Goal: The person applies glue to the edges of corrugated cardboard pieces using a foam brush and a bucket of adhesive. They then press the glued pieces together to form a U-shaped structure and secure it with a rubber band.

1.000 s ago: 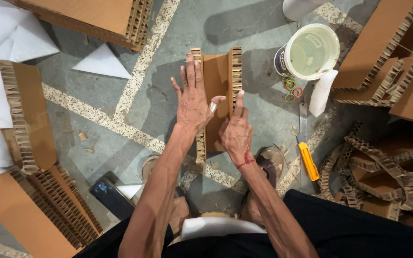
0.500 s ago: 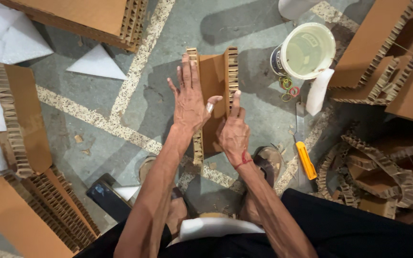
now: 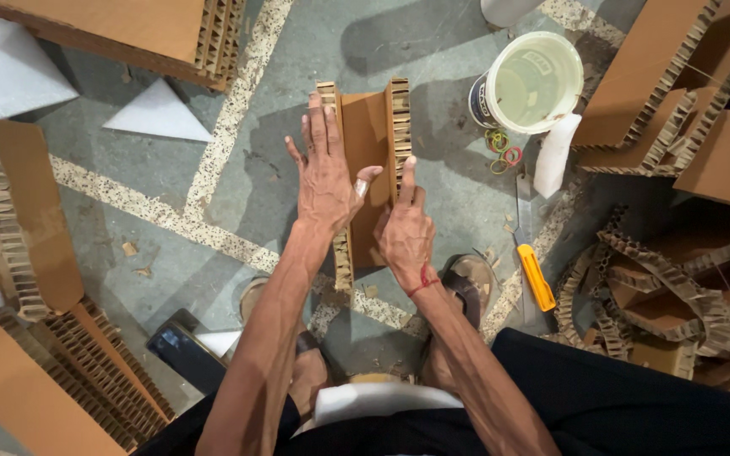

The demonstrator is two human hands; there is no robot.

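Both hands, left (image 3: pixel 325 181) and right (image 3: pixel 405 232), seemingly press honeycomb cardboard piece (image 3: pixel 369 143).

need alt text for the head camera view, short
Seen from above, a person's left hand and right hand press a folded honeycomb cardboard piece on a concrete floor. A white bucket and yellow utility knife lie nearby.

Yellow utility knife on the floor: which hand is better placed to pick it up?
Probably the right hand: the yellow utility knife lies on its side, just beyond that wrist. The left hand lies flat on the cardboard piece, farther away.
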